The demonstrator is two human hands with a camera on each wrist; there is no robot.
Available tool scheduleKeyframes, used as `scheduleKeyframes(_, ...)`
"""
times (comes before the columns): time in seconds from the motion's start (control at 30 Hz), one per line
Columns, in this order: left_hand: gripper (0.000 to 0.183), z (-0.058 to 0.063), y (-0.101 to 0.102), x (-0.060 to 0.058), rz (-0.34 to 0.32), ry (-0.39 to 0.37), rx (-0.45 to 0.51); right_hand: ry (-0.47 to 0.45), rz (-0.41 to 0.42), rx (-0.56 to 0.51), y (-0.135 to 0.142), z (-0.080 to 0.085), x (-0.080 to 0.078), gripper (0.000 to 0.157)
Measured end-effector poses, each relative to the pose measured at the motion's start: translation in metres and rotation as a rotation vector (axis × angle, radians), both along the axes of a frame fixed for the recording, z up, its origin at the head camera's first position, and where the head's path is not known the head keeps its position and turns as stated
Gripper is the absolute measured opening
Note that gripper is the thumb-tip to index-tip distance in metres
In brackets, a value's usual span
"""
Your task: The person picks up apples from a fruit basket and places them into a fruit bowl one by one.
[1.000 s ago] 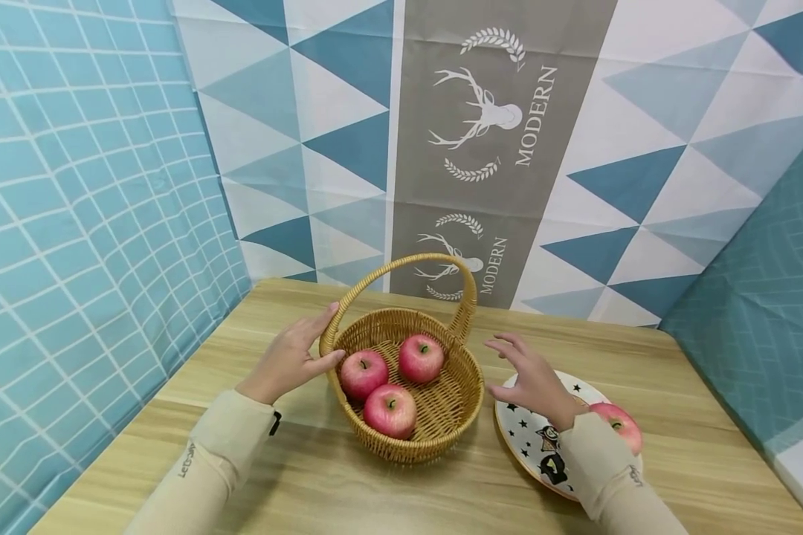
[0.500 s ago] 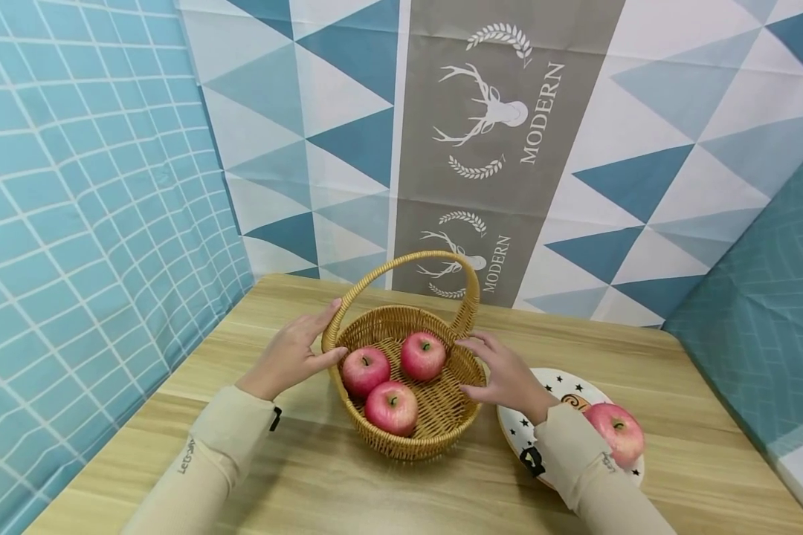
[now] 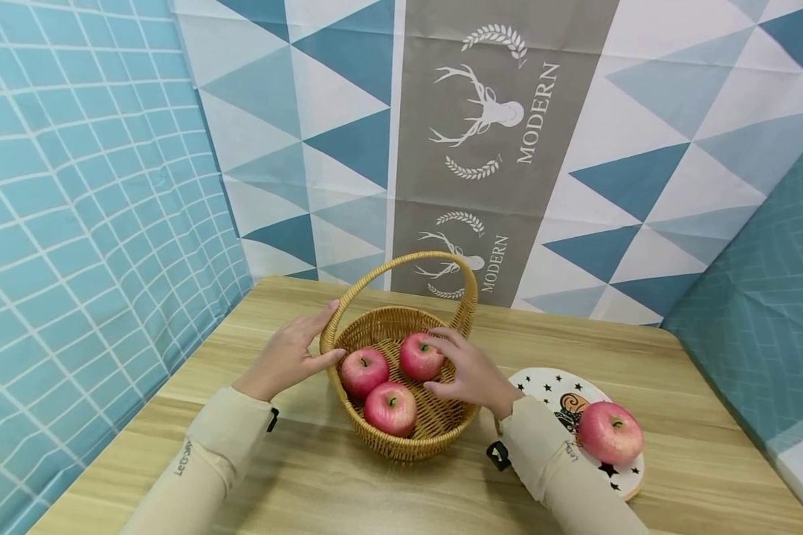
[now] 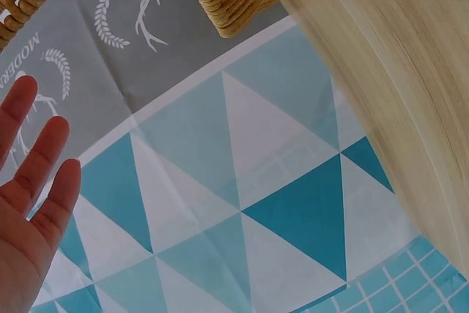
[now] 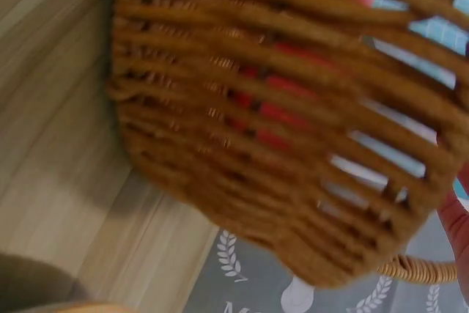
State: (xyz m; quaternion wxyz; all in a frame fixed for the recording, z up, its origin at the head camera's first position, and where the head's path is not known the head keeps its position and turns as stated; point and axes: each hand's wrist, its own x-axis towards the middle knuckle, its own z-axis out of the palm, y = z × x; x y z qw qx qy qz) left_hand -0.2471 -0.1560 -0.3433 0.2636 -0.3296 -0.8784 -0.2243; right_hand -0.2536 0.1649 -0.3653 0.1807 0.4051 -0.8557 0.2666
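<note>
A wicker basket (image 3: 401,448) with a tall arched handle (image 3: 401,261) stands on the wooden table, holding three red apples. My left hand (image 3: 286,360) is at the basket's left side, fingers outside the handle's base and thumb at the rim; the left wrist view shows its fingers (image 4: 44,155) straight and spread. Over the basket's right rim reaches my right hand (image 3: 471,374), its loosely bent fingertips overlapping the back apple (image 3: 416,360) and its thumb lower down. The left apple (image 3: 364,374) and front apple (image 3: 390,410) lie together. The basket's wall (image 5: 278,122) fills most of the right wrist view.
On the right, a white plate (image 3: 552,380) with star and cartoon prints bears another red apple (image 3: 612,433); my right sleeve (image 3: 542,453) crosses over the plate's left part. Patterned cloth (image 3: 348,134) hangs behind the wooden table (image 3: 348,490), with blue tiled cloth (image 3: 94,208) along the left.
My right hand has moved left from above the plate, across the basket's rim, to the back apple. The left hand stays at the handle's base; basket and apples keep their places.
</note>
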Motion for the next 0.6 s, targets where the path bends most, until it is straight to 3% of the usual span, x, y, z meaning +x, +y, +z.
scheduleKeyframes(0.17, 0.074, 0.001, 0.001, 0.000, 0.002, -0.007, -0.009, -0.011, 0.008, -0.010, -0.008, 0.001, 0.000, 0.064)
scheduleKeyframes(0.4, 0.070, 0.001, 0.000, 0.001, 0.008, -0.010, -0.007, -0.042, 0.010, 0.096, -0.020, -0.001, 0.002, 0.063)
scheduleKeyframes(0.6, 0.069, 0.001, 0.000, 0.001, 0.010, -0.010, -0.001, -0.023, 0.065, 0.140, -0.030, -0.002, 0.003, 0.061)
